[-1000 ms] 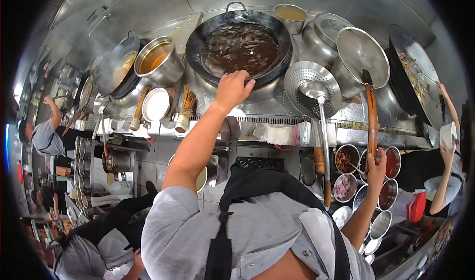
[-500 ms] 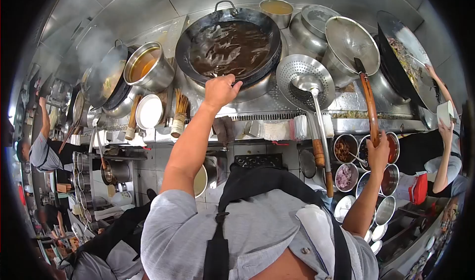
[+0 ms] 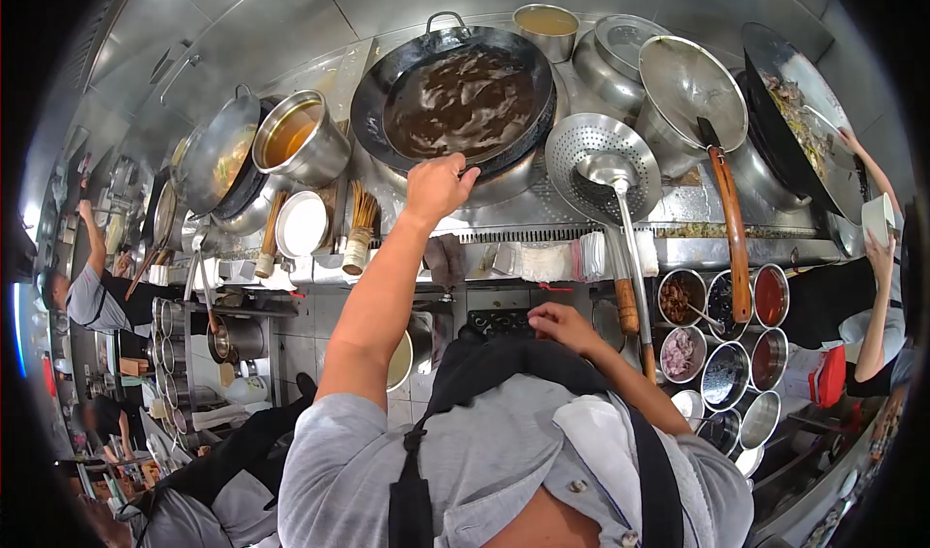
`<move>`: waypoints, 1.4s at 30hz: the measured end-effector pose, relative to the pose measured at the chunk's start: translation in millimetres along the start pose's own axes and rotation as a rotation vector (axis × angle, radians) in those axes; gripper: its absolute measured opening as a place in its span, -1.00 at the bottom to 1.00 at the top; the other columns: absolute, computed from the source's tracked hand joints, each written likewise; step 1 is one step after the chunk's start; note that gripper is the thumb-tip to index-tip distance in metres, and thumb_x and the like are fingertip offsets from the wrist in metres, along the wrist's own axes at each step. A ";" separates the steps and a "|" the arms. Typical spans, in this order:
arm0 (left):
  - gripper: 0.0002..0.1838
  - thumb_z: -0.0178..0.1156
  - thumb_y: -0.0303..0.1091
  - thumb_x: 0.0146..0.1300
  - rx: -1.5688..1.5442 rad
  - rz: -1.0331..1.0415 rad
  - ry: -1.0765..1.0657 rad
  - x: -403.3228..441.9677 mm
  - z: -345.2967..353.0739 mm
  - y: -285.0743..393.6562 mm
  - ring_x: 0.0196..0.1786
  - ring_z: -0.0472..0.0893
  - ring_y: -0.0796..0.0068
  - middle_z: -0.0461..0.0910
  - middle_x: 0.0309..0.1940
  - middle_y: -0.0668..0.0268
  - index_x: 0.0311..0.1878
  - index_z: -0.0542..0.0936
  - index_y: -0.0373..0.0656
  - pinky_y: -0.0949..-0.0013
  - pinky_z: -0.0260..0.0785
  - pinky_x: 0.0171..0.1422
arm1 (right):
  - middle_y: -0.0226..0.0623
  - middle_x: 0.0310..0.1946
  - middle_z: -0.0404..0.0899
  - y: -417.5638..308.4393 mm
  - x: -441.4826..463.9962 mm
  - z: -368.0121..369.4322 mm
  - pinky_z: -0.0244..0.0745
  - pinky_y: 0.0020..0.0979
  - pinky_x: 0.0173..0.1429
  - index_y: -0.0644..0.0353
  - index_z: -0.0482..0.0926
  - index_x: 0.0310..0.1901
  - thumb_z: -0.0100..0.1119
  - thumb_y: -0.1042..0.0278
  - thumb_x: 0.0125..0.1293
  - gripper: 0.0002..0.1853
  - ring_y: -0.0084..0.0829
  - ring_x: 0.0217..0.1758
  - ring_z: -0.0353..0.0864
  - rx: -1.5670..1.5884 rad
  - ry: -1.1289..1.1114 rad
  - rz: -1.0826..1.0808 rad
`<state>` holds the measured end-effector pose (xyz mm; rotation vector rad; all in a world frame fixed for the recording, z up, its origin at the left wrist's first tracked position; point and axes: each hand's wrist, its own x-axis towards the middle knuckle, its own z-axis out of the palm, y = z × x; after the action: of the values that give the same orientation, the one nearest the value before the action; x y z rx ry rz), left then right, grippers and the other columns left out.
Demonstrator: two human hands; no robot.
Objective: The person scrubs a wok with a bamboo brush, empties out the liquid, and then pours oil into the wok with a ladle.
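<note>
My left hand [image 3: 441, 189] is closed at the near edge of a large black wok [image 3: 370, 114], its thumb pointing right. The grip itself is hidden under the fingers. Dark brown liquid [image 3: 460, 97] fills much of the wok. In front of my apron, my right hand [image 3: 567, 327] is held with loosely bent fingers and nothing visible in it. To the right of the wok lie a perforated skimmer [image 3: 572, 146] and a ladle [image 3: 608, 168] resting on it. A fine-mesh strainer [image 3: 690, 83] with a wooden handle [image 3: 731, 228] sits over a metal pot.
A pot of orange liquid [image 3: 291, 136], a white bowl [image 3: 302, 223] and bamboo brushes [image 3: 360, 223] stand left of the wok. Several ingredient tins [image 3: 681, 296] are at the lower right. Co-workers' arms [image 3: 877, 180] reach in at the right, near another wok [image 3: 809, 126].
My right hand has let go of the strainer's wooden handle and moved left, in front of my body. The left hand stays at the wok's edge. Steam at the left has thinned.
</note>
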<state>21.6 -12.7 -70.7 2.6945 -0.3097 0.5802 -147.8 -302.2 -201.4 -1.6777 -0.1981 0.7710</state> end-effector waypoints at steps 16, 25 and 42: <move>-0.40 0.42 -0.16 0.17 -0.269 -0.060 0.106 -46.3 -28.4 35.6 0.25 0.49 0.02 0.55 0.14 0.02 0.20 0.49 -0.26 0.07 0.26 0.39 | -0.12 -0.40 0.64 173.1 125.7 -51.7 0.54 -0.19 -0.29 0.26 0.65 -0.11 0.09 -0.01 0.42 -0.57 -0.27 -0.38 0.61 -0.608 0.469 0.684; -0.68 0.34 -0.28 0.32 -0.895 -0.829 -0.473 -251.3 -29.8 72.8 0.00 0.60 0.45 0.66 -0.13 0.16 0.06 0.61 -0.23 0.31 0.45 0.15 | 0.00 -0.22 0.65 180.8 125.3 -56.9 0.56 -0.12 -0.08 0.27 0.66 -0.07 0.01 -0.03 0.44 -0.53 -0.13 -0.16 0.63 -0.658 0.521 0.668; -0.58 0.14 -0.08 0.30 -0.361 -0.819 -0.833 -485.8 41.9 6.8 0.08 0.65 -0.09 0.68 -0.07 -0.12 0.04 0.64 -0.20 0.06 0.48 0.16 | 0.12 0.08 0.64 209.6 131.1 -57.9 0.56 -0.06 0.23 0.33 0.68 -0.02 -0.12 -0.09 0.49 -0.42 0.06 0.19 0.63 -0.675 0.622 0.719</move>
<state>-398.6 29.9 -314.6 2.2660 0.4427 -0.7625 -71.4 -336.7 -441.0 -2.6010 0.6893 0.6812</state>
